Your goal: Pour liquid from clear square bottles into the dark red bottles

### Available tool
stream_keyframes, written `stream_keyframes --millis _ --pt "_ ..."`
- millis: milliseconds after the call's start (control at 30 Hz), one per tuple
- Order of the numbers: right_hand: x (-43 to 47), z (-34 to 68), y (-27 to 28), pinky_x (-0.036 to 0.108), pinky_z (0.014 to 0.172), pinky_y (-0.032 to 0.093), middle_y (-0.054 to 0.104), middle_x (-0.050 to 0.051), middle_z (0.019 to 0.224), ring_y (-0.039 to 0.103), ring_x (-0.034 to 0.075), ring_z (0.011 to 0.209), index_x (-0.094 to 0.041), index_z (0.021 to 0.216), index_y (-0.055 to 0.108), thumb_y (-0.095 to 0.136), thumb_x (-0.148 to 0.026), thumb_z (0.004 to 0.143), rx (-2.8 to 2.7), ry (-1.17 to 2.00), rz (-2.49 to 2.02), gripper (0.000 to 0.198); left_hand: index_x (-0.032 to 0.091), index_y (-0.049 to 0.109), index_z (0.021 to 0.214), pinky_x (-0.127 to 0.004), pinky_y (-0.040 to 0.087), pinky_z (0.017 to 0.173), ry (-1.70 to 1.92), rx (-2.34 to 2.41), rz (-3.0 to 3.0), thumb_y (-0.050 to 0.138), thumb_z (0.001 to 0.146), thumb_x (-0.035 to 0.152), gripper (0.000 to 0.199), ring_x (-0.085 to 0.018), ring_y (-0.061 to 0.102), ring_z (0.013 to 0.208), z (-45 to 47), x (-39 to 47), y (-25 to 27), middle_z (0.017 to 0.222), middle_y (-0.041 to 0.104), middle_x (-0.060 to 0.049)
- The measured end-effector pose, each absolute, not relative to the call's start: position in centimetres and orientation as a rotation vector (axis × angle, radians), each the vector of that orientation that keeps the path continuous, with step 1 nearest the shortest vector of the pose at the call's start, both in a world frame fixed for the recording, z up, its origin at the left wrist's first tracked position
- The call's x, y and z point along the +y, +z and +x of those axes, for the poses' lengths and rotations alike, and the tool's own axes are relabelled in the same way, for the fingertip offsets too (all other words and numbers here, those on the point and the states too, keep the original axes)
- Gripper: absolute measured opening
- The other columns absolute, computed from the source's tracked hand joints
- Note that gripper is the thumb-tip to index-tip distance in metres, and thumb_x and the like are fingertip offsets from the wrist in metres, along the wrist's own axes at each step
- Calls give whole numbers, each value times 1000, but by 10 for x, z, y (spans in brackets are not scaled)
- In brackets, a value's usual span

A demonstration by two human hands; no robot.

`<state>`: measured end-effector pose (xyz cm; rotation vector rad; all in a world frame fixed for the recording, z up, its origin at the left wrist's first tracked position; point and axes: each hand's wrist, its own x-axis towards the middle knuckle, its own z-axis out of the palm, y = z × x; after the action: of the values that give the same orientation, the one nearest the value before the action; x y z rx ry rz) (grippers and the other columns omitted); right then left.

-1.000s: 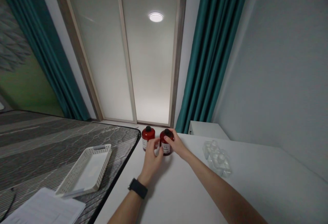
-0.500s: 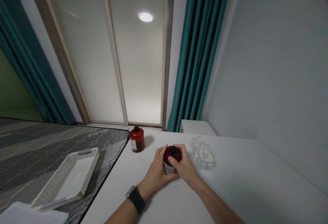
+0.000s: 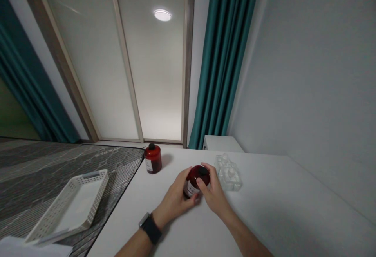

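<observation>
A dark red bottle (image 3: 195, 175) with a black cap and a white label is between my two hands, tilted to the right over the white table. My left hand (image 3: 178, 194), with a watch on its wrist, wraps round the bottle's left side and lower part. On the right, my right hand (image 3: 214, 190) closes on the top and right side, its thumb near the black cap. Whether the bottle's base touches the table cannot be seen. A second red bottle (image 3: 153, 159) with a black cap stands upright farther back on the left.
Clear plastic containers (image 3: 228, 174) lie right of my hands on the white table (image 3: 288, 210). On the grey striped mat (image 3: 123, 163) to the left is a white perforated basket (image 3: 98, 198), with white paper (image 3: 35, 248) beside it. A white cabinet (image 3: 221, 143) stands behind.
The bottle in my hands has tipped, its cap leaning to the right. My hands have shifted slightly around it. The whole view has moved a little.
</observation>
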<state>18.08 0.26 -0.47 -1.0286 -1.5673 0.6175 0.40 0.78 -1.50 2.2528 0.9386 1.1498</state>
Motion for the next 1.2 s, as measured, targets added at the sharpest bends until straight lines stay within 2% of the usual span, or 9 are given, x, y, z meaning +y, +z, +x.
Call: stream_keyframes --millis 133,367,600,733,933,1200 --pt "2 177 -5 45 106 46 57 11 123 56 26 118 -23 124 49 55 -41 94 -1495 665 -1048 35 26 21 154 -53 40 116 1146 915 2237 69 79 12 90 -30 46 136 8 7 -16 145 44 -15" --pt "5 178 -7 40 90 54 62 7 105 63 24 99 -21 110 49 52 -49 93 -1363 773 -1121 33 26 27 152 -52 45 108 1195 1063 2339 68 70 7 94 -32 50 126 6 7 -14 137 48 -14" --pt "-2 176 -3 39 90 53 58 8 109 59 23 102 -21 113 50 57 -38 92 -1523 611 -1101 28 24 36 144 -53 50 99 1184 1184 2427 82 75 31 84 -34 56 116 3 10 -16 130 55 -15" --pt "1 184 5 38 86 53 55 8 109 57 24 103 -21 106 56 53 -33 94 -1560 510 -1066 17 23 37 145 -50 50 101 1185 1184 2435 82 74 24 84 -32 55 119 2 10 -13 133 52 -15" --pt "7 202 8 35 77 49 59 4 86 56 21 83 -21 99 61 55 -25 93 -1691 364 -1056 9 24 38 147 -52 50 99 1134 1226 2548 82 73 24 86 -34 56 117 -7 13 -12 132 54 -15" --pt "10 206 6 33 75 48 61 5 92 57 21 81 -20 103 59 51 -21 95 -1799 459 -1057 12 24 40 146 -51 50 97 1106 1203 2582 83 74 24 84 -33 55 115 -13 18 -10 131 56 -14"
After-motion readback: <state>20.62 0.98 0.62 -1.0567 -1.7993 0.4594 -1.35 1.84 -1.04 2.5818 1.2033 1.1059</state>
